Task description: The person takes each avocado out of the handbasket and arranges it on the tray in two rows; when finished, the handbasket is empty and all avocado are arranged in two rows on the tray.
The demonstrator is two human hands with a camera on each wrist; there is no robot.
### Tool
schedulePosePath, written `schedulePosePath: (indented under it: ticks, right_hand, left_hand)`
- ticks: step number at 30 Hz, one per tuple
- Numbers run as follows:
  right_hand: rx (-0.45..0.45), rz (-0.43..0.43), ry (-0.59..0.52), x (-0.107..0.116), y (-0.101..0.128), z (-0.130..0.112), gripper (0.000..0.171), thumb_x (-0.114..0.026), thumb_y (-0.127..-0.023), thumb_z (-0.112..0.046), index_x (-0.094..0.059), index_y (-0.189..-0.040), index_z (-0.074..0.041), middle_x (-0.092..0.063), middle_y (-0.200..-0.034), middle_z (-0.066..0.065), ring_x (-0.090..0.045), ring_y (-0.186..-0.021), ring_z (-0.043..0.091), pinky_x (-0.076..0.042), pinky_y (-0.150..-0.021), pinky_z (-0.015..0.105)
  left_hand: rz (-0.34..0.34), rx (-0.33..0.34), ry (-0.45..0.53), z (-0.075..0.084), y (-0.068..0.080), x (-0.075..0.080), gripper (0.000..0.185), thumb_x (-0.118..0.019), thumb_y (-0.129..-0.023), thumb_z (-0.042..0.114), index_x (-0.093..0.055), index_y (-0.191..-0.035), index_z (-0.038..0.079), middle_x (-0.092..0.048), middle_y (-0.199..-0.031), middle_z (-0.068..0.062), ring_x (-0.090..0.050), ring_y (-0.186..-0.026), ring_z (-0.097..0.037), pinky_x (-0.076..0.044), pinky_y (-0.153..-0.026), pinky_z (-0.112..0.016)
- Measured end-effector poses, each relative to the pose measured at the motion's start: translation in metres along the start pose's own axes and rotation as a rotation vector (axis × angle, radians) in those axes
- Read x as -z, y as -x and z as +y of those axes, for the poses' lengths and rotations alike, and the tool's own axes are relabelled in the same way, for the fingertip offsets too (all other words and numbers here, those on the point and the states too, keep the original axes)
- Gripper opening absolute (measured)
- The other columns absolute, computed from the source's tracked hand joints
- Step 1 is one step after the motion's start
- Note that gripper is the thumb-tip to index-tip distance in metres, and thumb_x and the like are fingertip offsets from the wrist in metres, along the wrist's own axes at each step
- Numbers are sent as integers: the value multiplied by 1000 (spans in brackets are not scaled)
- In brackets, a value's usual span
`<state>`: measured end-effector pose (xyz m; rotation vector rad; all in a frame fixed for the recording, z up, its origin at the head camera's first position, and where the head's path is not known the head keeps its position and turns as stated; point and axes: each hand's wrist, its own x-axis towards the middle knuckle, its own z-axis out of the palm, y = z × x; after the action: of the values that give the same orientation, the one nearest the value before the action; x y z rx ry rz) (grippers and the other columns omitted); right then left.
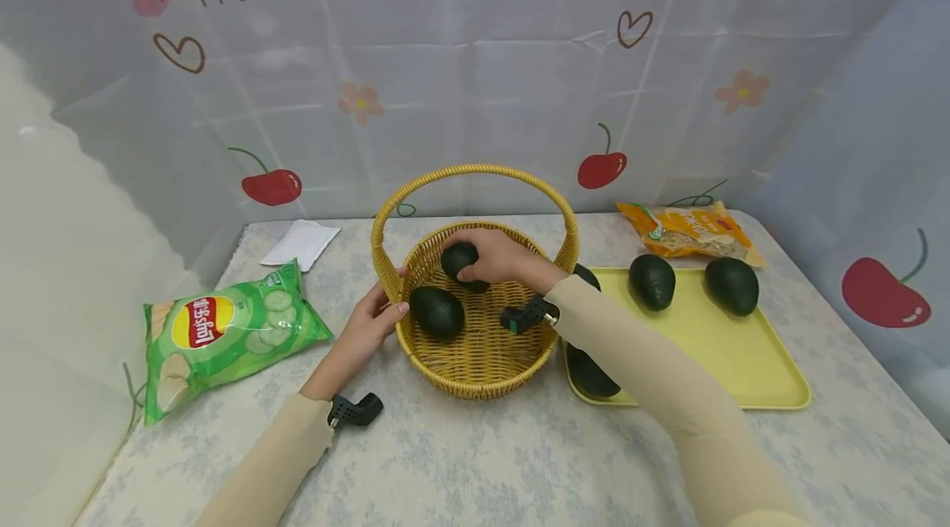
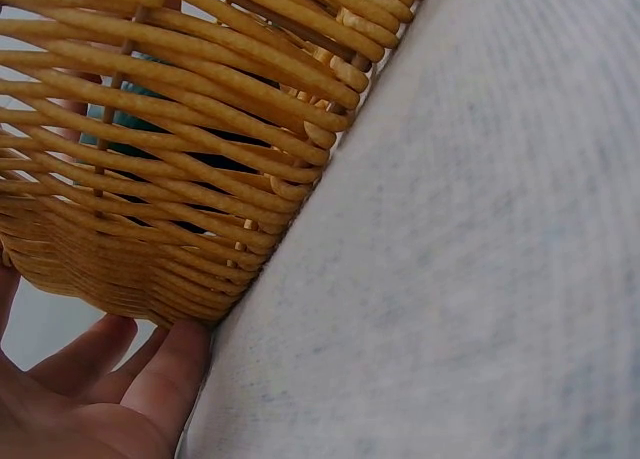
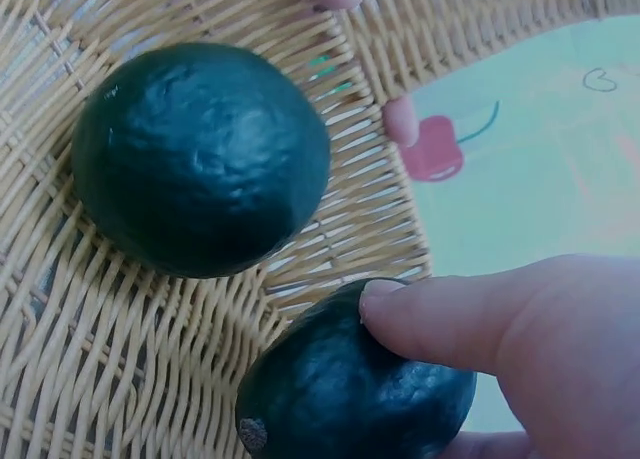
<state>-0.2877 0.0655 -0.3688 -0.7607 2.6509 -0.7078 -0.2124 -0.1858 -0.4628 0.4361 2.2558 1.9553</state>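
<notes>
right hand grips avocado | second avocado lies in wicker basket

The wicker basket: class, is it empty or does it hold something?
Not empty. One avocado lies inside the basket, and the right hand holds a second avocado within its rim.
</notes>
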Motion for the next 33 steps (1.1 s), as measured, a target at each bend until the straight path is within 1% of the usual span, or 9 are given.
schedulePosePath:
  ticks: [6,10,14,18,22,25,29,33]
  right_hand:
    - [-27,22,2,9,16,-3,58,-72,-95,-22,-51,-150,-23,-50,-154,11,-59,-126,34,-54,-95,46]
    - [-26,22,11,14,29,-5,58,-72,-95,-23,-52,-149,-24,-52,-152,11,-60,-124,34,-55,-92,45]
    - [2,14,17,17,41,-7,57,-71,-95,-25,-52,-149,-23,-54,-149,11,-61,-121,33,-56,-90,43]
    - [56,12,-7,20,55,-8,57,-71,-95,-24,-52,-149,-21,-55,-149,11,-61,-121,32,-57,-91,42]
    - [128,1,-57,21,67,-6,56,-71,-95,-22,-53,-147,-18,-56,-148,11,-60,-124,30,-56,-94,41]
    - [166,-25,-127,22,77,-4,55,-72,-95,-19,-54,-146,-16,-56,-148,9,-59,-125,28,-56,-95,40]
    - [196,-53,-212,26,94,-3,55,-72,-94,-15,-55,-146,-15,-55,-148,8,-58,-122,26,-55,-95,40]
    - [218,-72,-251,30,110,-1,54,-71,-94,-15,-55,-145,-13,-54,-149,10,-59,-118,25,-54,-95,40]
  left_hand:
    - [0,8,-1,1,0,0,60,-54,-106,19,-32,-161,19,-36,-162,-20,-50,-134,-30,-55,-90,-24]
    - [3,11,2,2,1,-1,60,-54,-106,19,-32,-161,19,-36,-162,-20,-49,-136,-33,-55,-90,-24]
    - [5,11,-1,1,1,0,60,-54,-106,19,-32,-161,20,-37,-161,-21,-47,-137,-36,-55,-90,-23]
    - [6,12,-3,1,0,0,60,-55,-106,19,-32,-161,20,-38,-161,-21,-46,-138,-37,-55,-90,-24]
    - [8,13,-8,1,0,0,60,-55,-105,20,-32,-161,21,-39,-160,-22,-47,-137,-36,-55,-90,-24]
    - [7,13,-11,1,1,-1,59,-55,-105,20,-32,-160,21,-39,-160,-22,-50,-134,-33,-55,-90,-25]
    - [7,9,-9,2,1,-1,60,-55,-105,19,-32,-160,20,-40,-159,-22,-51,-132,-30,-55,-90,-24]
    - [11,6,-11,1,1,0,60,-55,-105,19,-32,-160,20,-39,-160,-22,-48,-135,-33,-55,-90,-23]
